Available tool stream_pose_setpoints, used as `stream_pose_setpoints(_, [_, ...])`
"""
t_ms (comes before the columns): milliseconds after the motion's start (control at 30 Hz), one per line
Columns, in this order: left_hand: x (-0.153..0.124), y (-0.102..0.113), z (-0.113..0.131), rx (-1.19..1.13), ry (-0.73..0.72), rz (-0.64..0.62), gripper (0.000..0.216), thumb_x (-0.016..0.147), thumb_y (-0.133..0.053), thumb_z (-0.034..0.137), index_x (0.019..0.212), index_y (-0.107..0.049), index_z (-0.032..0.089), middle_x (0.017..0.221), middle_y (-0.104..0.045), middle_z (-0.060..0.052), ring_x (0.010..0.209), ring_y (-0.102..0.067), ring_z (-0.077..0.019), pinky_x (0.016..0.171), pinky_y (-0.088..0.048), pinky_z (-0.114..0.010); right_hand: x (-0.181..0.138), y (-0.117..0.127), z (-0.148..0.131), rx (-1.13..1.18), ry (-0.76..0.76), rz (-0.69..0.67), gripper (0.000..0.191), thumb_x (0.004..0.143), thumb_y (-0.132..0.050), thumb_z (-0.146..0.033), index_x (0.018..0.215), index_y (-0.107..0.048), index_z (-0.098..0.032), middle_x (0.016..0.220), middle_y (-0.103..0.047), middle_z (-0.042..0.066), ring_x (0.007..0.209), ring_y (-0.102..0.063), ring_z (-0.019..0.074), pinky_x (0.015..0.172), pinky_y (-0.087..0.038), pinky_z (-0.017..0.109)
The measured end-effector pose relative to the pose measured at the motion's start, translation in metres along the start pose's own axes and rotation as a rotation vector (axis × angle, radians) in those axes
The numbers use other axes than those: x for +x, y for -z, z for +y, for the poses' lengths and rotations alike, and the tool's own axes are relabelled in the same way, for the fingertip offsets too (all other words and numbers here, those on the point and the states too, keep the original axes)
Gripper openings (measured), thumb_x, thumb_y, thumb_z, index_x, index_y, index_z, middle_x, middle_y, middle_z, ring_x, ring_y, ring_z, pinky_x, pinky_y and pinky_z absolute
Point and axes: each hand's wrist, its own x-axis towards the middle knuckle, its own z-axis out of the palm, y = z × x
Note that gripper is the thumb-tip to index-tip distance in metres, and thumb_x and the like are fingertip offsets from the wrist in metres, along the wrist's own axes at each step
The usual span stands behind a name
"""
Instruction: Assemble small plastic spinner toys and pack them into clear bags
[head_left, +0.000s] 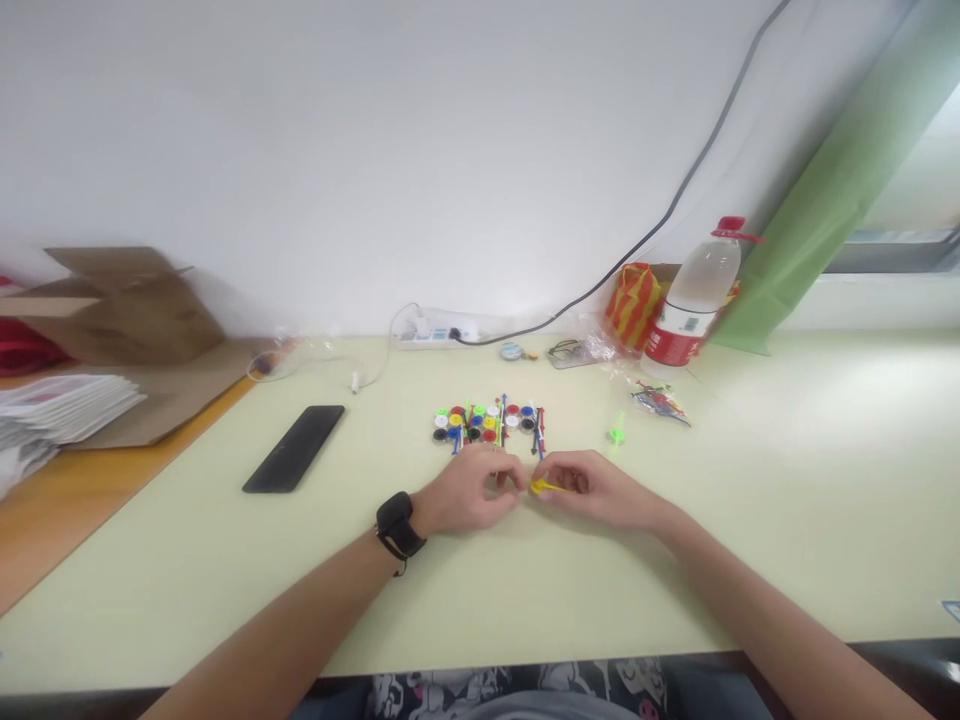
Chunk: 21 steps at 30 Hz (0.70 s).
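Observation:
My left hand [471, 492], with a black watch on its wrist, and my right hand [592, 488] meet over the pale table [787, 480], fingers pinched together. Between their fingertips sits a small yellow plastic piece [541, 487]; the right hand pinches it, and the left hand's fingers close on its other end. Just beyond the hands lies a cluster of small coloured discs and thin sticks [487, 422]. A single green piece [616, 433] rests to the right of the cluster.
A black phone [294, 448] lies at the left. A water bottle [690, 305], a striped red-yellow bag [632, 303] and a plastic packet of coloured parts [660, 403] stand back right. A power strip [439, 333] is by the wall; cardboard [127, 310] and stacked papers [60, 408] far left.

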Motion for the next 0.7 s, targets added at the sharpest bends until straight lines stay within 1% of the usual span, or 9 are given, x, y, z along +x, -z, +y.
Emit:
stream_pose_setpoints(100, [0.0,-0.001,-0.001,0.021,0.01,0.027,0.011,0.081,-0.061,0.012,0.084,-0.069,0.019,0.075,-0.069,0.0,0.071,-0.06,-0.0153,0.071,-0.045,-0.028,0.0,0.001,0.003,-0.003,-0.023,0.011,0.021,0.089,-0.071,-0.04,0.088,-0.067,-0.02,0.069,-0.049,-0.004,0.062,-0.043,0.0125,0.056,-0.033,0.026])
stream_pose_setpoints(167, [-0.001,-0.001,-0.002,0.034,0.017,0.049,0.01,0.083,-0.061,0.014,0.084,-0.07,0.019,0.074,-0.069,0.0,0.069,-0.06,-0.0148,0.07,-0.045,-0.028,-0.001,0.003,0.004,-0.022,-0.035,0.021,0.018,0.087,-0.072,-0.036,0.083,-0.065,-0.019,0.069,-0.051,-0.004,0.062,-0.045,0.0125,0.056,-0.035,0.026])
stream_pose_setpoints(300, [-0.001,-0.001,-0.001,0.042,0.024,0.079,0.01,0.087,-0.061,0.017,0.084,-0.07,0.02,0.075,-0.071,-0.001,0.068,-0.06,-0.015,0.069,-0.046,-0.029,-0.003,0.01,0.004,-0.091,-0.054,0.059,0.013,0.085,-0.071,-0.03,0.08,-0.065,-0.02,0.073,-0.059,-0.001,0.063,-0.049,0.0135,0.058,-0.039,0.027])
stream_pose_setpoints(400, [0.0,-0.001,-0.001,0.04,0.029,0.082,0.01,0.088,-0.061,0.018,0.084,-0.07,0.02,0.074,-0.071,-0.001,0.067,-0.061,-0.0151,0.069,-0.047,-0.029,-0.004,0.016,0.002,-0.104,-0.061,0.11,0.017,0.087,-0.068,-0.036,0.08,-0.065,-0.02,0.073,-0.063,0.0,0.064,-0.053,0.0153,0.06,-0.043,0.029])
stream_pose_setpoints(467, [0.0,-0.001,0.0,0.039,0.034,0.088,0.01,0.088,-0.061,0.019,0.083,-0.07,0.02,0.073,-0.07,-0.002,0.066,-0.06,-0.015,0.068,-0.047,-0.029,-0.003,0.021,0.003,-0.115,-0.054,0.2,0.023,0.089,-0.066,-0.043,0.082,-0.066,-0.021,0.075,-0.065,0.002,0.066,-0.055,0.0169,0.062,-0.045,0.031])
stream_pose_setpoints(567, [0.0,-0.001,0.0,0.038,0.039,0.084,0.011,0.089,-0.061,0.021,0.082,-0.07,0.02,0.073,-0.07,-0.002,0.066,-0.06,-0.0148,0.068,-0.048,-0.028,-0.001,0.029,0.008,-0.145,-0.041,0.402,0.028,0.09,-0.064,-0.051,0.09,-0.065,-0.022,0.079,-0.067,0.004,0.072,-0.06,0.0199,0.066,-0.049,0.033])
stream_pose_setpoints(633, [0.001,-0.001,0.001,0.042,0.042,0.079,0.012,0.089,-0.061,0.021,0.082,-0.07,0.02,0.072,-0.07,-0.001,0.066,-0.06,-0.0145,0.069,-0.048,-0.028,0.0,0.033,0.016,-0.183,-0.038,0.537,0.028,0.091,-0.062,-0.05,0.094,-0.062,-0.023,0.081,-0.067,0.005,0.074,-0.062,0.0211,0.068,-0.05,0.034])
stream_pose_setpoints(700, [0.0,-0.001,0.0,0.046,0.047,0.08,0.012,0.09,-0.062,0.023,0.082,-0.07,0.02,0.072,-0.07,-0.001,0.065,-0.06,-0.0144,0.069,-0.048,-0.028,0.0,0.037,0.025,-0.256,-0.058,0.623,0.023,0.091,-0.061,-0.046,0.095,-0.059,-0.024,0.08,-0.066,0.004,0.073,-0.061,0.021,0.068,-0.049,0.034])
